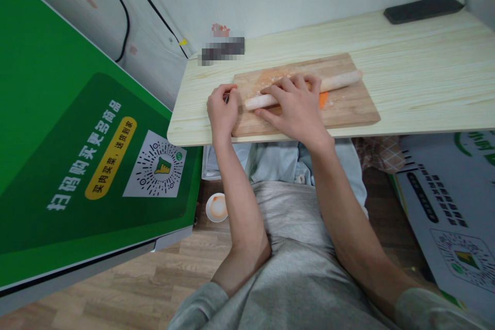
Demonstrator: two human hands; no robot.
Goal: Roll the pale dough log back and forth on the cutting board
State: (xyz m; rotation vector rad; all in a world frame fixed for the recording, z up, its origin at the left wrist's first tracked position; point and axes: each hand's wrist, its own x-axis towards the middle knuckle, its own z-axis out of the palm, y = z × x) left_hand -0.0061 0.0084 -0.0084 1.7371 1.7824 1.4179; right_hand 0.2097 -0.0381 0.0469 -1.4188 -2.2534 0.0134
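Observation:
A long, pale rolling pin (342, 81) lies slantwise across a wooden cutting board (350, 113). My right hand (299, 103) is laid over its middle, fingers draped across the far side and thumb along the near side. From under the pin and hand shows an orange piece (323, 99), too covered to name. White crumbs and an orange smear (273, 78) mark the board behind the pin. At the board's left edge, my left hand (224, 111) is curled with thumb and fingers together. A bit of orange shows at its fingertips; what it holds is not clear.
The board rests on a narrow pale wooden table (429, 62) against a wall. A black phone-like slab (423, 9) lies at the back right, and a pixelated dark item (222, 51) at the back left. A green panel (77, 139) stands left. Below is a white bowl (217, 208).

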